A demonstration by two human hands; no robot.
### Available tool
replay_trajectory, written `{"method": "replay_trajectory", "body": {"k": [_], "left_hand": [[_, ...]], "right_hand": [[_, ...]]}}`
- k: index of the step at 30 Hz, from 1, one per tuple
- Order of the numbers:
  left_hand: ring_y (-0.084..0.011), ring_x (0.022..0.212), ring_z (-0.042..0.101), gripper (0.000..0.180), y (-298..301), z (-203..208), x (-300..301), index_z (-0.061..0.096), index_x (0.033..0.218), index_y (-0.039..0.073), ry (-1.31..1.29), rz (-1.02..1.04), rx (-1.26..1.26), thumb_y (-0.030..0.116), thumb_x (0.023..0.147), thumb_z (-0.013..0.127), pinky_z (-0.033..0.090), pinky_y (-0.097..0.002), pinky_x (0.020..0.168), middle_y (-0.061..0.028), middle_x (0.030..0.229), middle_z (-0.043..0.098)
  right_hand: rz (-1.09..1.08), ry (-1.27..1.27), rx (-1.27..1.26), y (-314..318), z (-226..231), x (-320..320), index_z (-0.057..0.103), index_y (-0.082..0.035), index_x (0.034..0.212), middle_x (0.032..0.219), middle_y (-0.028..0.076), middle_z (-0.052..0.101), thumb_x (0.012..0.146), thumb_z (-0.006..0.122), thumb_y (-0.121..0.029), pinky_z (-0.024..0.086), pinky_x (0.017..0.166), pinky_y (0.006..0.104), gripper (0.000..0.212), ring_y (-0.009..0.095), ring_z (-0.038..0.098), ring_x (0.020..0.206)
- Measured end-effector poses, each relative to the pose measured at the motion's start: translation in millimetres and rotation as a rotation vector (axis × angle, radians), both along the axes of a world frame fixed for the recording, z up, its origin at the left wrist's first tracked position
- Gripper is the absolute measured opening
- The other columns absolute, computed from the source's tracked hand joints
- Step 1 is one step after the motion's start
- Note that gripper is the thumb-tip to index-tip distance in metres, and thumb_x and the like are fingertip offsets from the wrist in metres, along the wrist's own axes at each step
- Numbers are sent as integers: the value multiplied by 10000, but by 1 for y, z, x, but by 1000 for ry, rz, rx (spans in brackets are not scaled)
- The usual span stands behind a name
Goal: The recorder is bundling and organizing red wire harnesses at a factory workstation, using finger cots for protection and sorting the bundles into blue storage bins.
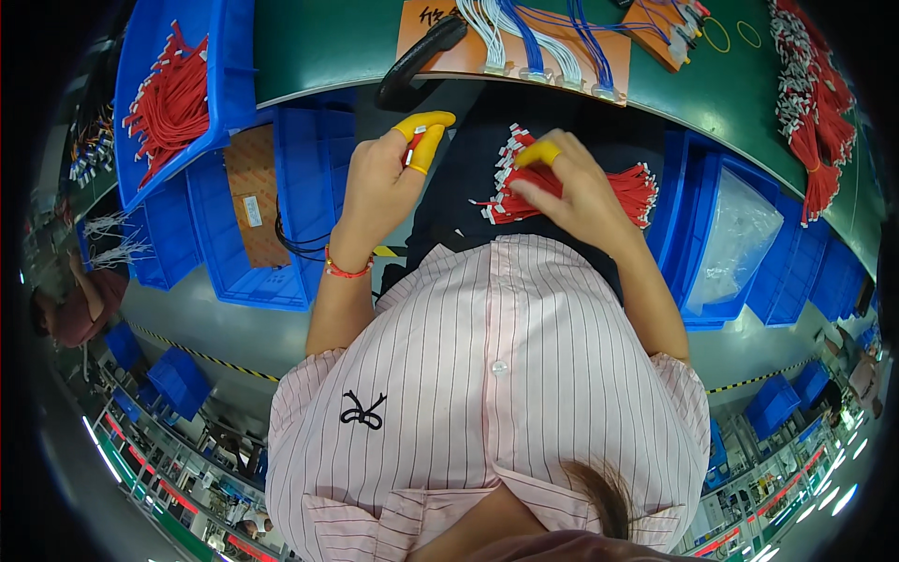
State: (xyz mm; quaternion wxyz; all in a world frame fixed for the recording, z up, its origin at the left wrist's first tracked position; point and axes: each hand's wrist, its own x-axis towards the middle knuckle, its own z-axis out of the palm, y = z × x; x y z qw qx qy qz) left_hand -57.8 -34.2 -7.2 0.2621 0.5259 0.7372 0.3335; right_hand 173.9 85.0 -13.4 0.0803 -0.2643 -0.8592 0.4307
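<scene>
My left hand [382,183] is raised left of my lap, yellow finger cots on its fingertips. Between those fingertips it pinches a short red cable [410,150] with white connector ends; most of the cable is hidden. Across my dark-trousered lap lies a pile of red cables [629,192] with white connectors at the ends. My right hand [582,195] is over this pile, thumb and cot-covered finger apart, with no cable visibly held between them. Its other fingers are slightly blurred.
Ahead is a green worktable [328,47] carrying an orange board [421,56] with white and blue wires. A black curved handle [421,61] juts over its edge. More red cable bundles [813,122] lie right. Blue bins [229,84] flank me, the upper left one holding red cables [173,108].
</scene>
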Motion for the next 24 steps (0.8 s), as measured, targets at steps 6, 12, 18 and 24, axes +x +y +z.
{"method": "replay_trajectory", "body": {"k": [6, 12, 18, 24], "left_hand": [[-56, 523, 435, 215, 1, -5, 4, 685, 1116, 49, -67, 17, -55, 90, 922, 602, 333, -236, 482, -35, 608, 545], [-68, 505, 446, 200, 5, 3, 14, 684, 1081, 11, -238, 55, 2, 68, 900, 622, 334, -254, 464, -80, 619, 589], [-12, 630, 479, 304, 11, 6, 20, 646, 1138, -23, -341, 10, -46, -57, 852, 546, 366, -173, 542, 7, 773, 603], [-38, 544, 419, 202, 10, 9, 22, 695, 1103, 50, -411, 59, 40, 82, 927, 600, 311, -222, 483, 4, 620, 547]], "right_hand": [[90, 106, 146, -36, -19, -17, 667, 0, 824, 903, 107, 536, 784, 734, -183, 421, 787, 372, 199, 280, 503, 885], [-43, 220, -62, -30, -18, -19, 676, 0, 825, 894, 90, 511, 789, 729, -166, 393, 777, 354, 178, 244, 476, 875], [153, 31, 217, -31, -11, -20, 690, -1, 859, 1017, 108, 506, 754, 744, -159, 381, 887, 371, 197, 267, 467, 988], [-80, 267, -225, -23, -6, -19, 666, -1, 885, 1000, 84, 576, 836, 676, -122, 417, 896, 350, 131, 223, 511, 1003]]}}
